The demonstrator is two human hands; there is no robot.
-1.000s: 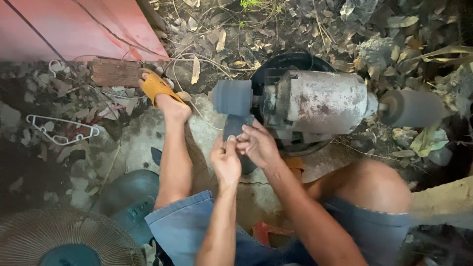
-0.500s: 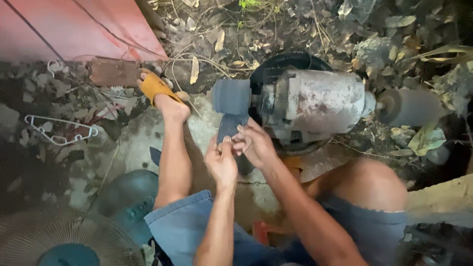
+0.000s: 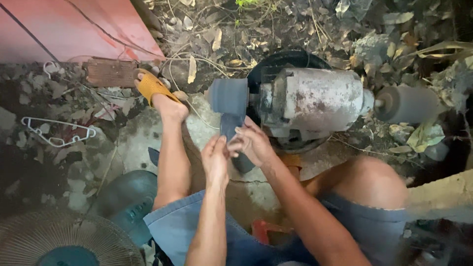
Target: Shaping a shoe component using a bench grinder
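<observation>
A white wire clothes hanger (image 3: 58, 131) lies on stony ground at left. A fan's round grille (image 3: 59, 242) sits near left. A red sheet (image 3: 74, 29) lies far left; dry leaves (image 3: 217, 39) scatter beyond.

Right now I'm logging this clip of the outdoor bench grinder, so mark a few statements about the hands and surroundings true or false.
1. Both hands hold a dark piece below the left grinding wheel. True: left hand and right hand meet on the dark piece.
2. The grinder motor is bright blue. False: whitish-grey, worn.
3. A white clothes hanger lies on the ground at left. True.
4. The foot wears a black boot. False: a yellow sandal.
5. A fan grille shows bottom left. True.
</observation>
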